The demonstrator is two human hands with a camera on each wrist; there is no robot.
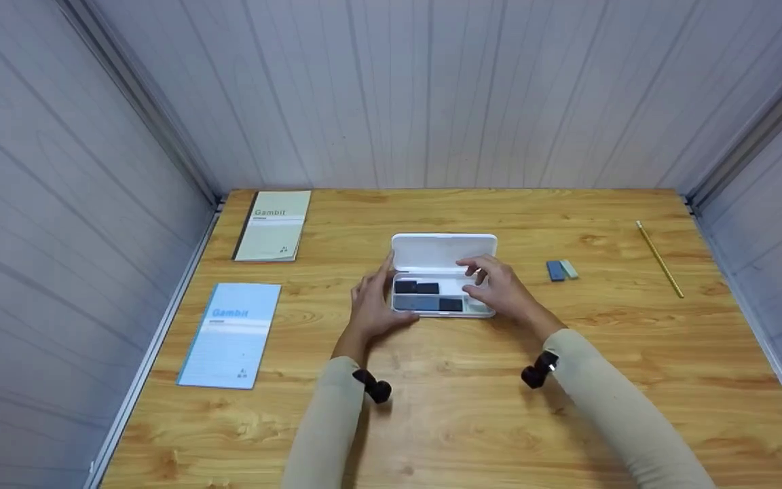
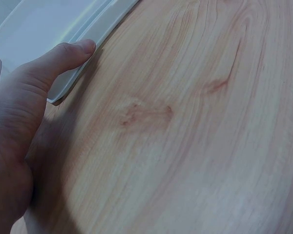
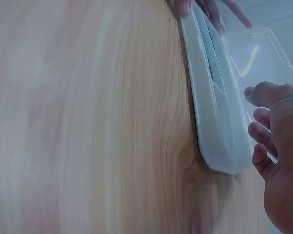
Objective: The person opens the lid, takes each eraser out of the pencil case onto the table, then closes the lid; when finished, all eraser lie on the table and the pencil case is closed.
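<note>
Two hands work at a white case (image 1: pixel 444 252) lying open at the middle of the wooden table (image 1: pixel 472 421), dark blocks (image 1: pixel 418 288) sitting in its tray. The left hand (image 1: pixel 372 307) rests against the case's left end, fingers fairly straight and thumb touching the rim, gripping nothing. The right hand (image 1: pixel 496 288) hovers over the tray's right part with fingers loosely bent, and holds nothing that I can make out.

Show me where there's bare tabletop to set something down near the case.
Bare wood: the near strip below the white case and between the sleeves; the stretch between the case and the blue notebook; the right side below the two erasers and pencil. Crowded: around the case, left hand and right hand on it.
</note>
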